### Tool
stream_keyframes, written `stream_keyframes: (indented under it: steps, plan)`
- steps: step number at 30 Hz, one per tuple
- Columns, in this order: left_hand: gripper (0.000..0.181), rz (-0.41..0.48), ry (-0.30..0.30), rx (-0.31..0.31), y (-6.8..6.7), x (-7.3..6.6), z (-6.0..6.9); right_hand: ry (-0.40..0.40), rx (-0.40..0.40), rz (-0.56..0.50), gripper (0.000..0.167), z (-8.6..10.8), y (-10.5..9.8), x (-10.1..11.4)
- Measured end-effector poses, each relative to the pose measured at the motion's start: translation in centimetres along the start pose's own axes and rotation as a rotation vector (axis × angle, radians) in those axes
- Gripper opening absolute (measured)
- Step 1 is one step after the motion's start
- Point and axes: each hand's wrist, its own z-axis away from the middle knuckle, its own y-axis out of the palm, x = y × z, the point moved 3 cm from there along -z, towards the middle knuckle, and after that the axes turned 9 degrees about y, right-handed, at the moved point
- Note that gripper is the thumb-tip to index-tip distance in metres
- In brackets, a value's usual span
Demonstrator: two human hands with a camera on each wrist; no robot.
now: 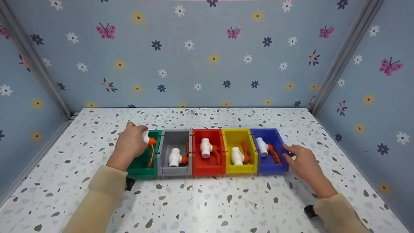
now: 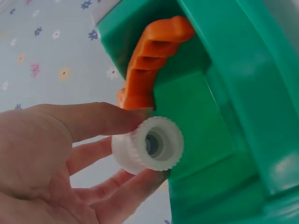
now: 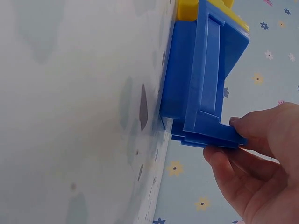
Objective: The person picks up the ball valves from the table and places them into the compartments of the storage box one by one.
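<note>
In the head view my left hand point(image 1: 129, 142) is over the green bin point(image 1: 136, 166) at the left end of a row. Its thumb and fingers grip a white ball valve point(image 2: 156, 143) by the body; the valve's orange handle point(image 2: 142, 65) points into the bin. At the row's right end, my right hand point(image 1: 304, 161) pinches the side wall of the blue bin point(image 3: 210, 74) between thumb and fingers. A white valve point(image 1: 262, 147) with an orange handle lies inside that blue bin.
Between them stand a grey bin point(image 1: 174, 171), a red bin point(image 1: 208, 171) and a yellow bin point(image 1: 240, 169), each holding a white valve with an orange handle. The speckled table point(image 1: 207, 207) meets a flowered wall panel point(image 1: 207, 71) behind; more panels rise at both sides.
</note>
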Motion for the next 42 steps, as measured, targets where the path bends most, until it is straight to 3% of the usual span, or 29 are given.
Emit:
stream_keyframes:
  steps: [7, 15, 23, 32, 42]
  plan:
    - [0.046, -0.035, -0.005, 0.042, 0.9, -0.4, -0.5, 0.009, 0.011, -0.008, 0.042, 0.1, -0.1, 0.0]
    - [0.046, -0.107, 0.018, 0.026, 1.6, -0.8, -0.6, 0.003, -0.005, -0.007, 0.041, 0.0, -0.1, -0.1]
    - [0.06, -0.066, 0.014, 0.029, 3.0, 0.3, -0.2, -0.017, -0.014, -0.009, 0.04, -0.1, 0.1, 0.0]
    - [0.068, -0.097, 0.025, 0.017, 3.5, 0.9, -0.2, -0.012, -0.014, -0.005, 0.04, -0.3, 0.2, 0.2]
    - [0.067, -0.08, 0.015, 0.006, 3.5, 0.3, 0.2, 0.006, 0.028, 0.039, 0.042, -0.8, -0.3, -0.1]
